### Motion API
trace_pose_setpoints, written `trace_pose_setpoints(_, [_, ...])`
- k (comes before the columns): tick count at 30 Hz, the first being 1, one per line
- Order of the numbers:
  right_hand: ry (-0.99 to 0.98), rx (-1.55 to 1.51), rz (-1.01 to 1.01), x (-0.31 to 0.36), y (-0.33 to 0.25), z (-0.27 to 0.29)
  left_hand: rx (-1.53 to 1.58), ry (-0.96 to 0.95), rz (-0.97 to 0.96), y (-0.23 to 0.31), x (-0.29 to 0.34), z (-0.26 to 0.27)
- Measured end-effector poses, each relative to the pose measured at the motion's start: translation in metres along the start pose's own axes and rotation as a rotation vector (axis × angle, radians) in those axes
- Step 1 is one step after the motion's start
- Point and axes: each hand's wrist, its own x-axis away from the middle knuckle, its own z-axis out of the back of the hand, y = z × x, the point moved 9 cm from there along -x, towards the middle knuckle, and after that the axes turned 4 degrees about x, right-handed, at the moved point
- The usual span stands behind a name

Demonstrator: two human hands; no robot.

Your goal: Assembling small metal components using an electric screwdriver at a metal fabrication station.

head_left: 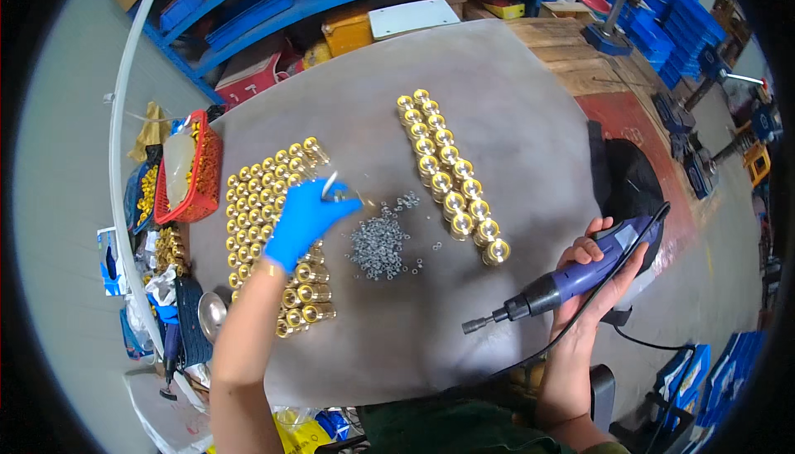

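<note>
Power tool (571, 283), purple with black front, is held in the bare right hand (603, 297), and its tip points down to the left. The blue-gloved left hand (308, 218) is over the block of brass-coloured fittings (255, 203), its fingers bent in narrow shape; whether something is between them, I cannot tell. Just right of this hand, small grey nuts (378, 247) lie in a pile on the table (373, 355). Between both hands, but farther forward, stands a double row of similar fittings (449, 154). Left of the gloved hand is a red basket (205, 177).
</note>
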Motion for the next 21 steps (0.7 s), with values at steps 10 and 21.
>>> trace_pose_setpoints(10, [-0.096,-0.065,0.042,0.011,-0.007,-0.032,0.438,0.032,0.216,0.05,0.183,-0.089])
trace_pose_setpoints(21, [-0.152,0.084,0.115,0.021,-0.017,-0.039,1.129,0.023,0.577,0.039,0.196,-0.121])
